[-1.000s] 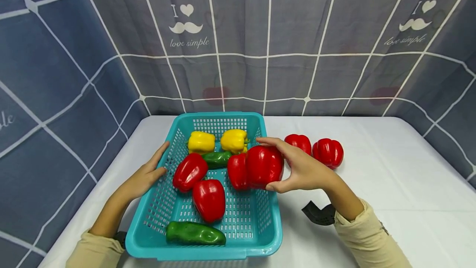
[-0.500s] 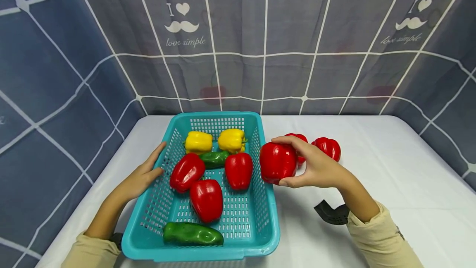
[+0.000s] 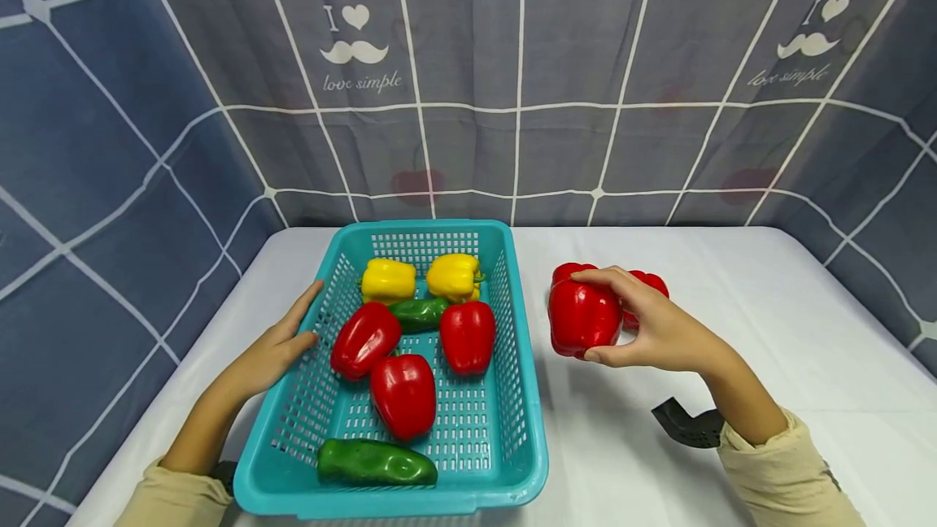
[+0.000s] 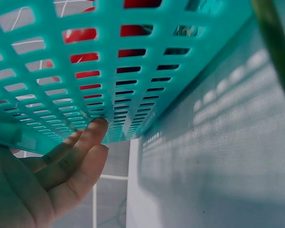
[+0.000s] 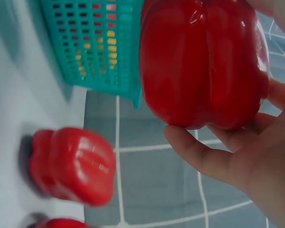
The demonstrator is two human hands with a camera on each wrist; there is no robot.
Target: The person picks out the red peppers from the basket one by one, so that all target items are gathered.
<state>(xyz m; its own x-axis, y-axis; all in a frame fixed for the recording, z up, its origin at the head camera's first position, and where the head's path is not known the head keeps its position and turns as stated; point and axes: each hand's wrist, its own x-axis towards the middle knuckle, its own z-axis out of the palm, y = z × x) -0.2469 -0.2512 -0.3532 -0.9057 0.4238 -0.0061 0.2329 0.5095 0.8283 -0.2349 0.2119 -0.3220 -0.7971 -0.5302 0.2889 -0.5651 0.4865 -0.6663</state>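
My right hand [image 3: 596, 317] grips a red bell pepper [image 3: 574, 320] just right of the teal basket [image 3: 540, 446], low over the white cloth. The right wrist view shows the fingers [image 5: 204, 152] curled under that pepper [image 5: 204, 61]. Two more red peppers [image 3: 565, 271] [image 3: 654, 283] lie on the cloth right behind it. My left hand [image 3: 296, 324] rests flat against the basket's left wall, its fingers [image 4: 85, 147] straight on the mesh [image 4: 133, 61]. Inside the basket lie two yellow peppers [image 3: 388, 279], three red ones [image 3: 403, 393] and two green ones [image 3: 376, 462].
White cloth [image 3: 769, 332] covers the table, bare to the right and front of the peppers. A grey checked curtain [image 3: 512, 88] closes off the back and both sides. A black wrist mount [image 3: 684, 425] sits by my right sleeve.
My right hand has carried the red pepper rightward from over the basket's right wall to the cloth beside the two loose red peppers. The left hand has stayed on the basket.
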